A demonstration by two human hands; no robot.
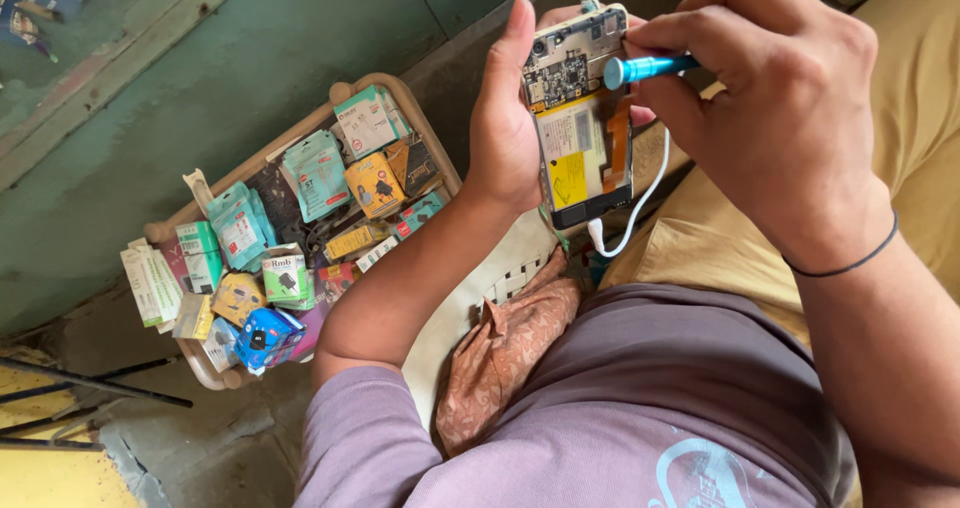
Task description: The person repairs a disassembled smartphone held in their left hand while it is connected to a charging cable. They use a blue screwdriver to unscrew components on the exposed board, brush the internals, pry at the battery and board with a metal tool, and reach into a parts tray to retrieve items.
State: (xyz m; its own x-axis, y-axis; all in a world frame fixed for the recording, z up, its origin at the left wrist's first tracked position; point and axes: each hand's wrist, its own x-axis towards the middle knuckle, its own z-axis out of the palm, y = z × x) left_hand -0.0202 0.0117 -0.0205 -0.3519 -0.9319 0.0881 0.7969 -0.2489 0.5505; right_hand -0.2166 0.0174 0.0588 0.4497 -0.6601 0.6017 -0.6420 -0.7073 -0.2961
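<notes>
Head view: the left hand (pixel 510 128) grips an opened phone (pixel 582 118) upright, its circuit board and battery exposed. The right hand (pixel 770 108) pinches a blue screwdriver (pixel 648 68), tip at the phone's upper edge. A slip could gouge the board or battery. A white cable (pixel 640 203) dangles below; a tray (pixel 395 90) of small boxes sits left.

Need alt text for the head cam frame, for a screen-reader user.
A left hand holds an opened smartphone with exposed circuit board and yellow battery, while the right hand presses a blue metal screwdriver to it. Below lies a tan tray of small colourful boxes.
</notes>
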